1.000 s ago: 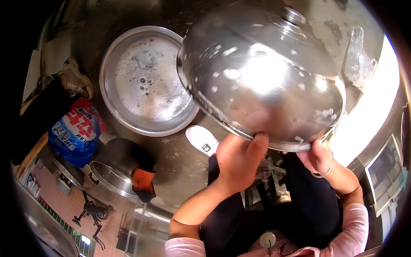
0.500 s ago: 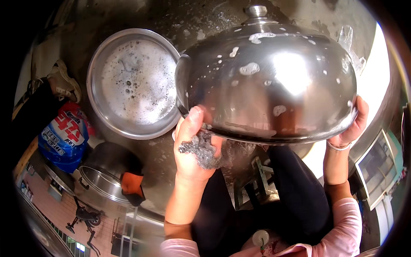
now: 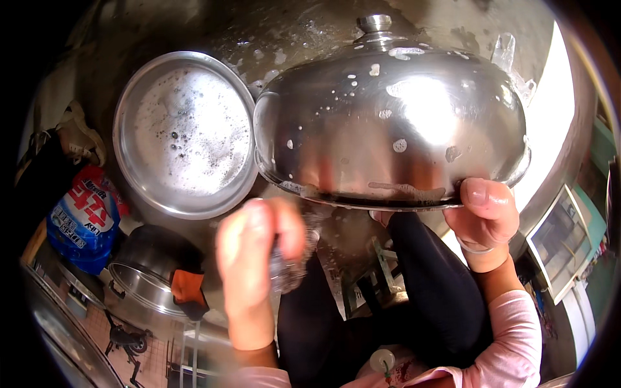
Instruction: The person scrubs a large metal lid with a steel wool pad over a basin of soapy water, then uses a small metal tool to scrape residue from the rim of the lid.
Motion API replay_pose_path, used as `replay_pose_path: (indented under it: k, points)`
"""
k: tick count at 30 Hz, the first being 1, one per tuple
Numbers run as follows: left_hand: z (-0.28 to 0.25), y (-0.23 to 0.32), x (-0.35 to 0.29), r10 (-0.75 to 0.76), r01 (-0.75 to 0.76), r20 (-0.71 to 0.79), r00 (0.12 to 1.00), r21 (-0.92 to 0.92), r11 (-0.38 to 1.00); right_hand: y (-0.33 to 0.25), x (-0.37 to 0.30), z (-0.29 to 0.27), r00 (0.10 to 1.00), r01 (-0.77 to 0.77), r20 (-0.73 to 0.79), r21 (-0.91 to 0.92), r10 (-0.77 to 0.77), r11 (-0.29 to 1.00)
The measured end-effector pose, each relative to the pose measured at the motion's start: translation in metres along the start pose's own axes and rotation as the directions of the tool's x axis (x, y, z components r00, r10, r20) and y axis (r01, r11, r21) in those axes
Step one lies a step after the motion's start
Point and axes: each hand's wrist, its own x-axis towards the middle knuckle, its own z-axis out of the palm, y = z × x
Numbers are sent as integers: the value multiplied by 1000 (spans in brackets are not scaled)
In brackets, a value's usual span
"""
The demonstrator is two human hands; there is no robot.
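A large domed steel pot lid, dotted with suds and topped by a round knob, is held up in front of me. My right hand grips its near rim at the right, thumb over the outside. Below the rim's left part, apart from the lid, my left hand is closed round a steel wool scrubber; motion blurs its fingers. Left of the lid stands a wide metal basin of foamy water.
A blue and red detergent bag lies at the left beside someone's shoe. Near it sits a steel pot with an orange cloth at its edge. A low stool shows by my legs. Wet floor surrounds the basin.
My left hand has let go of the lid's left rim and dropped down and left with the scrubber. My right hand has slid leftward along the near rim, thumb now on the outside.
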Motion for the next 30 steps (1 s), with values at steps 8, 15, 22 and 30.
replay_pose_path:
  k: [8,15,22,30]
  points:
    - [15,2,30,856,-540,-13,517,770,339,-16,1,35,974,-213,-134,-250,184,945]
    - [15,-2,23,757,-592,291,585,791,153,-14,-1,31,973,-209,-145,-199,182,957]
    - [12,2,17,719,-602,378,584,795,71,-13,0,30,966,-243,-133,-196,220,950]
    - [22,15,14,607,-686,468,642,704,182,-5,-4,35,979,-141,-133,89,152,986]
